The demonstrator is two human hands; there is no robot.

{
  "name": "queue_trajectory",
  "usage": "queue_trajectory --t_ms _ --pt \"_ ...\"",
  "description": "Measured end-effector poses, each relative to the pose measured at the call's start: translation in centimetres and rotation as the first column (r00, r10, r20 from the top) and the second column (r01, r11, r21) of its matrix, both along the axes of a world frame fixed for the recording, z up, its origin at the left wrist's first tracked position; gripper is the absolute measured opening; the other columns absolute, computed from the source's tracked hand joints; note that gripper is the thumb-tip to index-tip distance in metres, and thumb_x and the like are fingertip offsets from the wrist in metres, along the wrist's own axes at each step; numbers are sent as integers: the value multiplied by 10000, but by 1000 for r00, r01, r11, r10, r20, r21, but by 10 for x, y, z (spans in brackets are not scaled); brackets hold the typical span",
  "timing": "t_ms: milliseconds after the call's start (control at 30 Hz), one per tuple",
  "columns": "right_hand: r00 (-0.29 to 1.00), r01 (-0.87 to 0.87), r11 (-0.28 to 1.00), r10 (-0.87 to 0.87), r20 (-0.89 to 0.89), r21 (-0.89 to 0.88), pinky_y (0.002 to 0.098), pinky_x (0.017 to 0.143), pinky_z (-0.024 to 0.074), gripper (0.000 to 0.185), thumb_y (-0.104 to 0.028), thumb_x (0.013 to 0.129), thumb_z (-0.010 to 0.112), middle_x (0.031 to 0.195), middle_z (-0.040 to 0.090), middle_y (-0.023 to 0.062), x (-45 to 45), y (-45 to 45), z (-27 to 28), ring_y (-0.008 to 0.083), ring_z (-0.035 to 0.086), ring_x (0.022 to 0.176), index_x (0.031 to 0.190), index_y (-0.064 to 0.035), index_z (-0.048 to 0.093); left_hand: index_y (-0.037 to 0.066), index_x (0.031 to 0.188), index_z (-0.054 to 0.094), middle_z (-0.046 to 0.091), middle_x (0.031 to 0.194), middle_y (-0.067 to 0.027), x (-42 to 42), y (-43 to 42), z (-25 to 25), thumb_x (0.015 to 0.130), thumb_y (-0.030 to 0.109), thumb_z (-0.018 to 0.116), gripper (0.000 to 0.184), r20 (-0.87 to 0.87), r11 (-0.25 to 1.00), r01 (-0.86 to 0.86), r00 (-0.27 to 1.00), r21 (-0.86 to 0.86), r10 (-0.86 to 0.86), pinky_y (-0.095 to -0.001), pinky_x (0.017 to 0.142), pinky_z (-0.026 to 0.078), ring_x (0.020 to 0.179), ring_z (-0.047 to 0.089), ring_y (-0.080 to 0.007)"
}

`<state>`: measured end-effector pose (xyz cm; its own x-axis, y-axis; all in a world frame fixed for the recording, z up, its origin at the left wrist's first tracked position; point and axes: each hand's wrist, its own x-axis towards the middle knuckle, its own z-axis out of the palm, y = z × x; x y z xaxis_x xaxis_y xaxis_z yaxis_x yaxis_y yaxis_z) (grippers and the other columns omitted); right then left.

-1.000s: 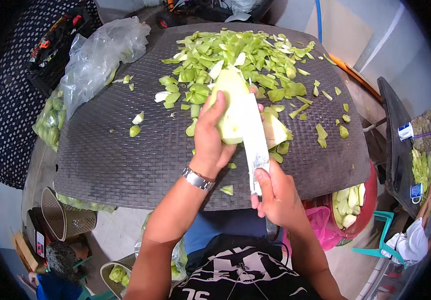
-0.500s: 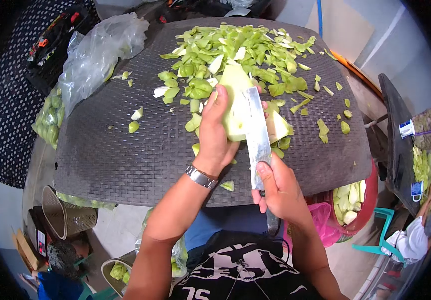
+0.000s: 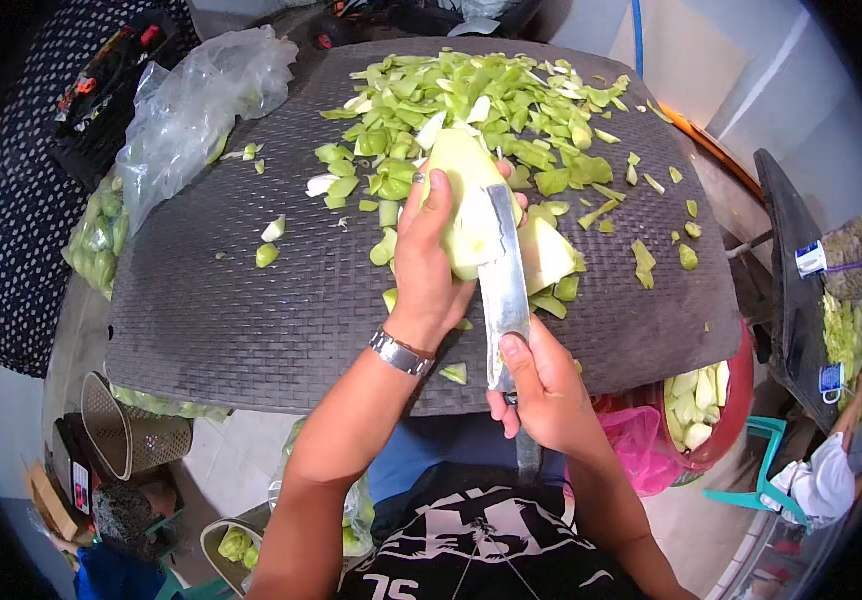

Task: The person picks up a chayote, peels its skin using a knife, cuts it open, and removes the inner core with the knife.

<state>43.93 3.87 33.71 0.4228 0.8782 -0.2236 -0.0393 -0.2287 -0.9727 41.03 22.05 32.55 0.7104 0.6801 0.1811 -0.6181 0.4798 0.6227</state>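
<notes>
My left hand (image 3: 429, 260), with a metal watch on its wrist, is wrapped round a peeled, pale green chayote (image 3: 466, 200) above the table. In my right hand (image 3: 548, 388) is a large knife (image 3: 506, 285), gripped near the handle with the thumb against the blade. The blade's upper part lies along the right side of the chayote, touching it. Just right of the blade rests a pale cut piece (image 3: 543, 252) with green skin at its edge. Behind the chayote spreads a heap of green peelings (image 3: 491, 85).
The dark woven tabletop (image 3: 221, 320) carries scattered peel. At its left lie a clear plastic bag (image 3: 196, 95) and a bag of green chayotes (image 3: 101, 240). A red tub (image 3: 736, 420) of peeled pieces stands lower right, beside a pink bag (image 3: 641, 450). Another person (image 3: 821, 480) sits far right.
The knife has slid down and slightly left along the chayote, its blade turning a little. The chayote has shifted slightly left and up in my left hand.
</notes>
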Motion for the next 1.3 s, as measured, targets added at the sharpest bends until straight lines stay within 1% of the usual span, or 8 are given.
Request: queue_trajectory --t_ms 233,267,300,400,500,600,733,1300 --pt "952 -55 995 26 -305 -88 258 430 442 243 -225 1129 457 735 614 70 17 -12 16 101 572 529 1190 -13 558 39 1445 499 654 1321 -211 -9 13 4 1090 542 459 617 21 990 101 995 -97 -99 -490 918 595 1091 703 -369" --pt "981 -52 987 22 -194 -150 319 554 529 323 -225 1117 479 765 634 113 19 -15 19 158 621 604 1313 10 583 81 1500 480 651 1333 -186 -7 18 -2 1078 599 431 670 84 977 155 986 -147 -143 -527 934 576 1120 691 -365" --pt "1000 9 993 -5 29 -115 348 613 539 350 -225 1111 491 781 639 137 16 -18 21 193 633 638 1370 -4 573 94 1517 471 649 1337 -176 -6 20 -1 1078 604 420 674 137 971 177 978 -163 -156 -544 945 566 1130 685 -362" --pt "847 107 994 -109 520 34 460 841 536 507 -242 1076 559 879 636 218 4 -27 17 354 656 797 1565 -114 513 137 1581 427 644 1336 -140 -10 21 -2 1082 599 391 680 221 956 203 963 -214 -155 -599 984 529 1169 661 -354" --pt "779 141 989 -86 621 -41 444 796 537 494 -265 1070 580 889 607 195 -2 -22 20 353 641 784 1555 -181 541 123 1563 443 652 1294 -142 -11 21 0 1073 600 417 684 111 965 125 989 -232 -102 -588 994 533 1173 658 -354" --pt "702 115 993 -97 705 23 423 769 532 495 -272 1074 579 869 561 174 -5 -21 13 326 614 751 1562 -208 536 102 1537 459 639 1296 -149 -11 22 -3 1064 583 450 674 93 964 118 991 -237 -98 -587 1010 532 1189 648 -368" --pt "714 80 996 -28 700 -42 408 728 517 479 -260 1085 559 829 529 158 -10 -20 12 299 579 712 1563 -224 538 83 1496 474 607 1330 -165 -10 19 1 1056 543 489 637 116 955 127 988 -267 -98 -573 1000 550 1195 638 -400" --pt "775 50 997 -7 632 -51 437 736 507 449 -242 1106 493 826 548 187 -8 -19 9 337 602 734 1548 -194 552 108 1477 453 621 1239 -134 -8 17 -1 1082 566 455 606 98 978 7 995 -208 13 -515 875 572 1073 652 -346"
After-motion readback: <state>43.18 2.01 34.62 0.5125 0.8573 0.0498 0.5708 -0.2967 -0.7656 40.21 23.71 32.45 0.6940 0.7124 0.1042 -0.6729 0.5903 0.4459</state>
